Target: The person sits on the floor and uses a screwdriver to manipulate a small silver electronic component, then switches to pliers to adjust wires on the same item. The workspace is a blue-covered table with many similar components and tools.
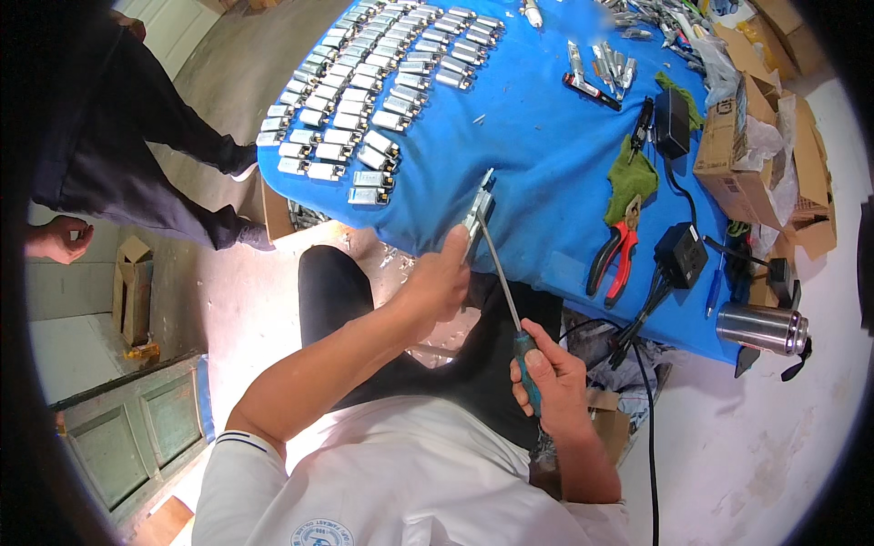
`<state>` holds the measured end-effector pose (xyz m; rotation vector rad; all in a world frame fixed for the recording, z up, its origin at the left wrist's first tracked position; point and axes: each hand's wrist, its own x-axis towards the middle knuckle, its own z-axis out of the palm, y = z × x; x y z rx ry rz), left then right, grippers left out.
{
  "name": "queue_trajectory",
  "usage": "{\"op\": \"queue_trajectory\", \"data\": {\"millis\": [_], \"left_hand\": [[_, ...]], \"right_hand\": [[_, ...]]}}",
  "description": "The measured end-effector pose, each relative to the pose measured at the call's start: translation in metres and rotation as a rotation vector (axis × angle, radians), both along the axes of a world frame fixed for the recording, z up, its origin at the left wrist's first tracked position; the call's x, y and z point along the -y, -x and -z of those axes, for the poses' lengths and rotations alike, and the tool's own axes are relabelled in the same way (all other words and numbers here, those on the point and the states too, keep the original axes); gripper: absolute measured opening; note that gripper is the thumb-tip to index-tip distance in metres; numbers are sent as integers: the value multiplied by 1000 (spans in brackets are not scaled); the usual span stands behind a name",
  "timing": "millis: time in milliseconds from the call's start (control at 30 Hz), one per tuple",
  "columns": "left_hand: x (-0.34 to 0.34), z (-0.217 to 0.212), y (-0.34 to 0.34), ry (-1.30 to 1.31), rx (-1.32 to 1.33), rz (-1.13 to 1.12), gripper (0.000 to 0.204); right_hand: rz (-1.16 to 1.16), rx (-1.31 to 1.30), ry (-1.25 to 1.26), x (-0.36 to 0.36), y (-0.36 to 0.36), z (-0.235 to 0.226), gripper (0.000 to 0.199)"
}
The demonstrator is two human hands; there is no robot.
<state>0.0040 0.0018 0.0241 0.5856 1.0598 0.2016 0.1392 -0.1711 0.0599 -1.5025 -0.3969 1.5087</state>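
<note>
At near desk (546, 155) edge: left hand (437, 278) pinching metal part (478, 207); right hand (551, 378) wrapped around screwdriver (510, 309) | step: driving screw, seemingly | next: tip must stay seated

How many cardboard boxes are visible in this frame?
4, possibly more. One torn box sits at the blue table's right edge, one lies beyond it at the top right, one stands on the floor at left, and one is half hidden under the table.
</note>
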Motion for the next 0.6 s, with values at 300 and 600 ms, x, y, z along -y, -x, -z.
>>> {"op": "queue_trajectory", "data": {"millis": [300, 600], "left_hand": [[-4, 1, -1, -8, -41, -14, 64], [-4, 7, -2, -72, -43, 10, 63]], "right_hand": [[56, -49, -15, -1, 2, 3, 45], [6, 205, -27, -5, 4, 4, 40]]}}
